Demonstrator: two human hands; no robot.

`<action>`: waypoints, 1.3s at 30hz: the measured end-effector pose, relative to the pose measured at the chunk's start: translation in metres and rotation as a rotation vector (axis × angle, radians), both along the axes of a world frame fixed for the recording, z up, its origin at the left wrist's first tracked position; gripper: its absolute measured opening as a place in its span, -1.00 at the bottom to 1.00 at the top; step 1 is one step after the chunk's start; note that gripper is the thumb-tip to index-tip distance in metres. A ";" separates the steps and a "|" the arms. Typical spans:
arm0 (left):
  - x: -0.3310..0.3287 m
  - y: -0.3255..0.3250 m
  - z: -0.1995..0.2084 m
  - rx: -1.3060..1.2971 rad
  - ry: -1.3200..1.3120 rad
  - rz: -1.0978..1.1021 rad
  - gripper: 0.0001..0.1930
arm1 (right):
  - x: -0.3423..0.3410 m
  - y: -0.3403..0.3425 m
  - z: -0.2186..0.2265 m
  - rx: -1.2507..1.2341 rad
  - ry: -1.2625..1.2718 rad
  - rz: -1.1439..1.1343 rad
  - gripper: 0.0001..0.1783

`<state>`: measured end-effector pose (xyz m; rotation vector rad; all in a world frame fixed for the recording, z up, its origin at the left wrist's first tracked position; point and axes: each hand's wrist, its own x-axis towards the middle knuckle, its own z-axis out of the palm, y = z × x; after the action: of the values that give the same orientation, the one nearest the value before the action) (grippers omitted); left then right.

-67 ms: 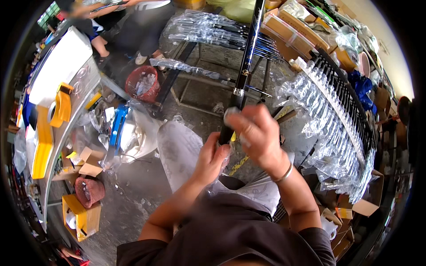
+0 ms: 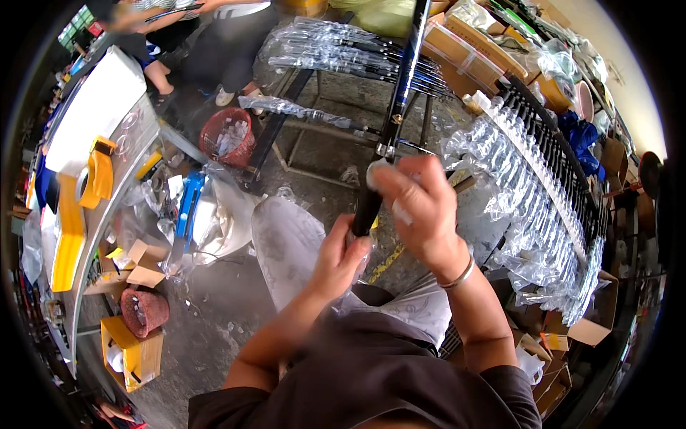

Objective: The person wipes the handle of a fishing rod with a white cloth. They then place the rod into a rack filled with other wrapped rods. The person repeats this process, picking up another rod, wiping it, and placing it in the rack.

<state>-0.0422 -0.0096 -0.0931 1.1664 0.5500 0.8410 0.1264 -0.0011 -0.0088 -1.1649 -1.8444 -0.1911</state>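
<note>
A thick black fishing rod [image 2: 395,118] with a shiny metal band runs from between my knees up past the top edge of the head view. My left hand [image 2: 341,254] is closed round its lower end, thumb lying along the grip. Beside the rod, just under the band, is my right hand [image 2: 427,214], with its fingers curled. White wrapping or cloth shows at the thumb, which is against or very near the rod, and at a lower finger. Whatever lies between those fingers is hidden.
Plastic-wrapped rods [image 2: 325,53] lie on a metal frame ahead. More wrapped rods stand in a black rack [image 2: 554,157] at right. At left are a bench [image 2: 132,154] with yellow tape dispensers, a red basket [image 2: 227,134] and a cardboard box [image 2: 146,357]. Another person [image 2: 229,43] stands far left.
My right hand has shifted slightly up and to the right, its fingers a little more raised. My left hand keeps its hold on the rod, which has barely moved.
</note>
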 end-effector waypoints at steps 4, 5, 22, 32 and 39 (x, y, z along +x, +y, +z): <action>-0.009 0.004 -0.009 -0.095 -0.071 -0.133 -0.58 | -0.004 -0.025 -0.020 -0.108 -0.057 -0.046 -0.52; -0.010 0.003 -0.013 -0.214 -0.115 -0.179 -0.53 | -0.005 -0.032 -0.025 -0.127 -0.103 -0.032 -0.54; 0.027 0.000 0.054 0.865 0.463 0.525 -0.49 | 0.018 -0.029 0.034 0.140 -0.075 -0.226 -0.57; 0.030 0.000 0.053 0.856 0.465 0.512 -0.49 | 0.013 -0.042 0.025 0.039 -0.087 -0.126 -0.56; 0.029 -0.002 0.056 0.716 0.381 0.385 -0.53 | 0.020 -0.037 0.028 0.147 -0.093 -0.178 -0.58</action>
<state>-0.0131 -0.0112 -0.0368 1.9379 0.8375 1.2061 0.1467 -0.0384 0.0192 -1.2339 -1.7736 -0.4807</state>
